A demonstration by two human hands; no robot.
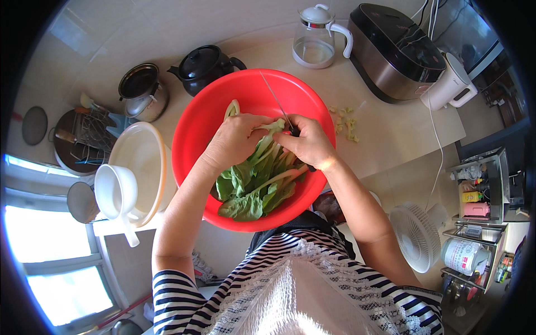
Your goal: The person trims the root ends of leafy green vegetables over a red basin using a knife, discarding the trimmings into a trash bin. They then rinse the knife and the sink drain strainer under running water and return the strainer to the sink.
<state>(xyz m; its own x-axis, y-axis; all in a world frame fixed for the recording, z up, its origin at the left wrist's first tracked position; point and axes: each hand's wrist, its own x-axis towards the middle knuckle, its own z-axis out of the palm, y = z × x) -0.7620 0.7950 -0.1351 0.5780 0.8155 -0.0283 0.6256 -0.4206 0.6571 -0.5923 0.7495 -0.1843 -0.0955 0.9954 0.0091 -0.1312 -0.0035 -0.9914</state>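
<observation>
A wide red plastic basin (192, 125) stands before me at the counter's front edge. Leafy greens with pale stalks (247, 197) lie in it. Over the basin, my left hand (234, 138) grips a pale-stalked green, its cut-looking stem end (276, 124) pointing to the right. My right hand (307, 142) holds a knife with a dark handle (295, 131); its thin blade (274, 95) slants up and away toward the basin's far rim. The right thumb and fingers meet close to that stem end. Part of the knife handle is hidden inside the right hand.
Small stem trimmings (345, 121) lie on the counter (389, 142) right of the basin. Behind stand a black teapot (201, 67), a glass jug (314, 46) and a rice cooker (389, 54). Left are a pale basin (157, 167) and a white dipper (115, 192). A fan (414, 236) stands lower right.
</observation>
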